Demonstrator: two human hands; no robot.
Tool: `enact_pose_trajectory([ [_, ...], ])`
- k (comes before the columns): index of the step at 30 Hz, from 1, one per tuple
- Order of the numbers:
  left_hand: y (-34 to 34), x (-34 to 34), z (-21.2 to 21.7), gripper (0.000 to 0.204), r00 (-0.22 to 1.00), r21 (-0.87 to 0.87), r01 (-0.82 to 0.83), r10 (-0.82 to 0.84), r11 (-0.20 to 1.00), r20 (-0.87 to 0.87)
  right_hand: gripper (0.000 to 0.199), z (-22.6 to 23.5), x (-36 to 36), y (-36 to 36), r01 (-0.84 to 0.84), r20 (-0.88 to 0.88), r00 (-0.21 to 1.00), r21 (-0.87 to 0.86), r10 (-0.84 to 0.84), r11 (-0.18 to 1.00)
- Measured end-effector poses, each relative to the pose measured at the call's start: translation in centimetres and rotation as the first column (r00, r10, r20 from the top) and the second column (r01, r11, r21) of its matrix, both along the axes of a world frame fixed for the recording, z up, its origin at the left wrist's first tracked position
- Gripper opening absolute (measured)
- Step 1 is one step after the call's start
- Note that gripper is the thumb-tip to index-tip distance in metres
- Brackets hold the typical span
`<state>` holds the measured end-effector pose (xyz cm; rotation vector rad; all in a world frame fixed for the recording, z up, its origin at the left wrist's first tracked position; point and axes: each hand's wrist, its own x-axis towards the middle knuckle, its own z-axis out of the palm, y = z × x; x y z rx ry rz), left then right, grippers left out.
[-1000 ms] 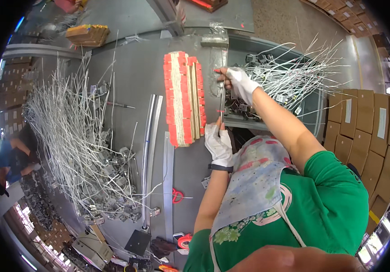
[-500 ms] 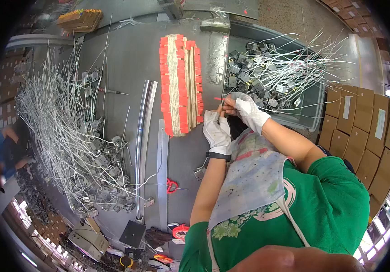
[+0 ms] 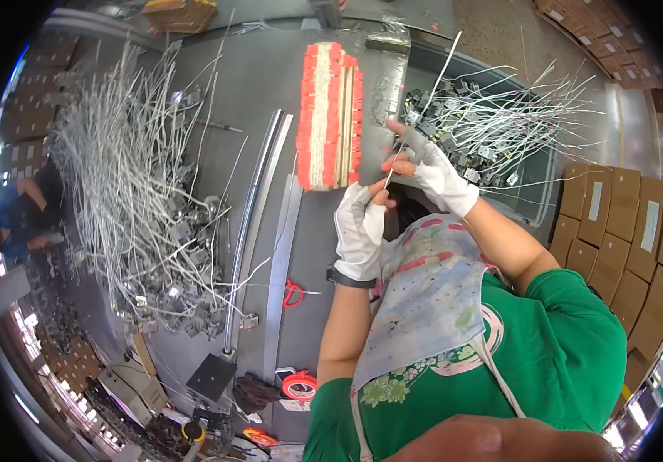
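Observation:
My left hand [image 3: 360,231], in a white glove with bare fingertips, pinches the end of a thin white wire [image 3: 390,179] in front of my apron. The wire slants up past my right hand [image 3: 438,175], gloved the same way. My right fingers are spread beside the wire, with the index finger stretched out, and a small red piece [image 3: 386,150] shows near their tips. Just left of the hands lies a stack of strips [image 3: 320,115] with a cream band down its middle and red tabs along its edges.
At the upper right, a grey bin [image 3: 535,181] holds metal parts with white wires. A large wire heap [image 3: 142,185] covers the left. Metal strips [image 3: 258,215], red-handled scissors [image 3: 293,293] and a red tape roll [image 3: 299,385] lie between. Cartons [image 3: 616,231] stand right.
My right fingers have spread from a close grip by the left hand, and the index finger now points outward. The wire is tilted up to the right. The whole view has shifted slightly.

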<state>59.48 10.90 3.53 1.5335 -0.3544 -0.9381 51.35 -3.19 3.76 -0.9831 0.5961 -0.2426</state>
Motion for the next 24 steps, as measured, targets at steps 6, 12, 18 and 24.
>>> enact_pose_trajectory([
  [6,1.9,3.0,3.9,0.018,0.737,-0.112,0.31,-0.164,0.944,0.656,0.079,3.5,-0.3,2.1,0.071,0.249,0.968,-0.186,-0.022,0.98],
  [12,0.2,2.7,6.2,0.022,0.557,-0.314,0.47,-0.001,0.825,0.831,0.084,6.8,-1.4,3.0,0.247,0.434,0.897,-0.341,-0.081,0.907],
  [18,-4.1,-1.5,5.7,0.032,0.642,-0.412,0.213,0.191,0.886,0.742,0.078,6.1,-0.9,-1.0,0.365,0.435,0.882,-0.384,-0.183,0.848],
  [24,2.1,0.1,6.2,0.036,0.503,-0.326,0.075,0.247,0.942,0.828,0.051,-0.5,-6.1,-14.3,0.571,0.222,0.812,-0.119,-0.539,0.812],
])
